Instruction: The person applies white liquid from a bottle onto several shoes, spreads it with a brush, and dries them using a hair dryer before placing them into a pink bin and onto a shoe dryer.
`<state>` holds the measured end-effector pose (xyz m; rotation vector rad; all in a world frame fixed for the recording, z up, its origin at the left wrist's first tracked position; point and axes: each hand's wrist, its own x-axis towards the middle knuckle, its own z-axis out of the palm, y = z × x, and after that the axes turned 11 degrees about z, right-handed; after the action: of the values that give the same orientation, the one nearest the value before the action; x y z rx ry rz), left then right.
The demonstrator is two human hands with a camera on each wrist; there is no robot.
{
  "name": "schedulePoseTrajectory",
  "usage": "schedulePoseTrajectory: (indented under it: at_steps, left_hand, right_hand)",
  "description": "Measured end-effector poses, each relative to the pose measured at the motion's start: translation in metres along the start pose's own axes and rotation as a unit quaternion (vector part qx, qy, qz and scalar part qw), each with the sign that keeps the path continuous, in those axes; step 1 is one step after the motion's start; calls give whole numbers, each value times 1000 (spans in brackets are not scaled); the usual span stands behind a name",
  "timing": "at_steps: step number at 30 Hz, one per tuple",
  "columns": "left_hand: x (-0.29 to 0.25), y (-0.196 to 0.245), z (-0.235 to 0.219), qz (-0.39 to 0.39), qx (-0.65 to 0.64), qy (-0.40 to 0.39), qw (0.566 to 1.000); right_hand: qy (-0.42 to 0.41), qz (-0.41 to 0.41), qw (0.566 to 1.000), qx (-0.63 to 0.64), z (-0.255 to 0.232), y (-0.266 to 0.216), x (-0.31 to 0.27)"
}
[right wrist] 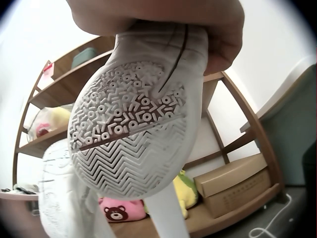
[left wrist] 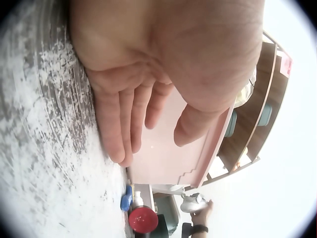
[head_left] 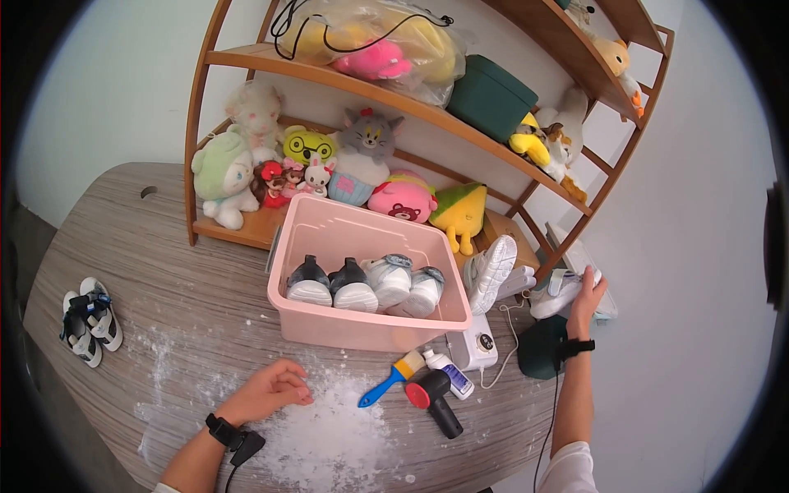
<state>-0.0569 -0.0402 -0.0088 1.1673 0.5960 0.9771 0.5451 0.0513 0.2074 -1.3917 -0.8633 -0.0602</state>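
My right hand [head_left: 585, 306] grips a white shoe [head_left: 555, 294] beside the shoe dryer at the table's right edge; in the right wrist view the patterned sole of the shoe [right wrist: 131, 129] faces the camera. Another white shoe [head_left: 491, 271] stands upright on the dryer [head_left: 473, 341]. My left hand [head_left: 267, 389] rests at the white powder on the table, fingers relaxed, holding nothing. In the left wrist view the left hand [left wrist: 143, 74] has its palm visible and fingers loosely extended. A pink bin [head_left: 370, 324] holds several shoes, heels up.
A blue brush [head_left: 383, 389], a white bottle [head_left: 450, 374] and a black-and-red blower [head_left: 440, 401] lie before the bin. Small black-and-white shoes [head_left: 90, 320] are at the left. Behind stands a wooden shelf [head_left: 378, 93] with plush toys. A dark green bin [head_left: 540, 349] is at the right.
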Motion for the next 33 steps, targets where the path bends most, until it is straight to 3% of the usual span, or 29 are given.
schedulePoseTrajectory:
  at_steps: [7, 10, 16, 23, 26, 30, 33]
  left_hand:
    - [0, 2, 1, -4, 1, 1, 1000]
    - [-1, 0, 1, -5, -7, 1, 1000]
    - [-1, 0, 0, -9, -11, 4, 1000]
    - [0, -1, 1, -14, 4, 1, 1000]
    - [0, -1, 0, -17, 4, 2, 1000]
    - [0, -4, -2, -12, -4, -2, 1000]
    - [-1, -1, 0, -13, 2, 2, 1000]
  right_hand:
    - [-69, -14, 979, -190, 47, -40, 13]
    - [-143, -42, 953, -263, 67, -47, 19]
    - [-88, -68, 880, -461, 93, -59, 12]
    - [-96, -90, 839, -528, 105, -71, 8]
    - [-125, -147, 800, -568, 116, -84, -3]
    - [-136, -168, 797, -564, 119, -81, -9]
    - [-108, -123, 828, -536, 113, -66, -1]
